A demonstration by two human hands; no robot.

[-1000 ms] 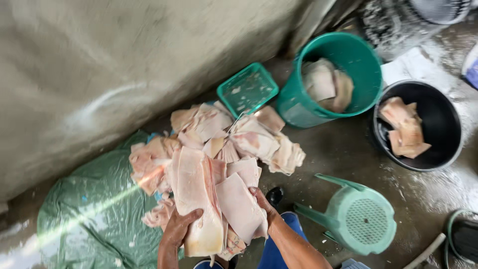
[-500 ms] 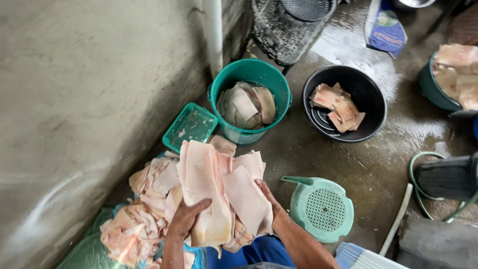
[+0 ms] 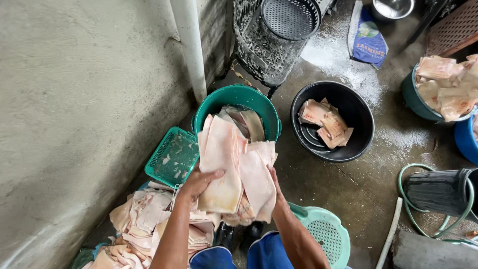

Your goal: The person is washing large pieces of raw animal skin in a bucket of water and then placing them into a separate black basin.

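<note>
Both my hands hold up a stack of pale pink raw pork skin sheets (image 3: 234, 169). My left hand (image 3: 198, 182) grips the stack's left side and my right hand (image 3: 275, 185) supports its right side. The stack hangs just in front of a green bucket (image 3: 219, 102) that has a few sheets in it. Below left, a pile of more skin sheets (image 3: 144, 224) lies on a green sheet on the floor.
A small green basket (image 3: 172, 157) leans by the concrete wall. A black tub (image 3: 348, 117) holds a few skins. At right stand a skin-filled bucket (image 3: 423, 104), a black bucket (image 3: 438, 192) and a hose (image 3: 406, 179). A green stool (image 3: 326, 236) is by my knee.
I lifted the stack of skins off the floor pile and carried it up and right toward the green bucket. My view swung right, bringing in more buckets.
</note>
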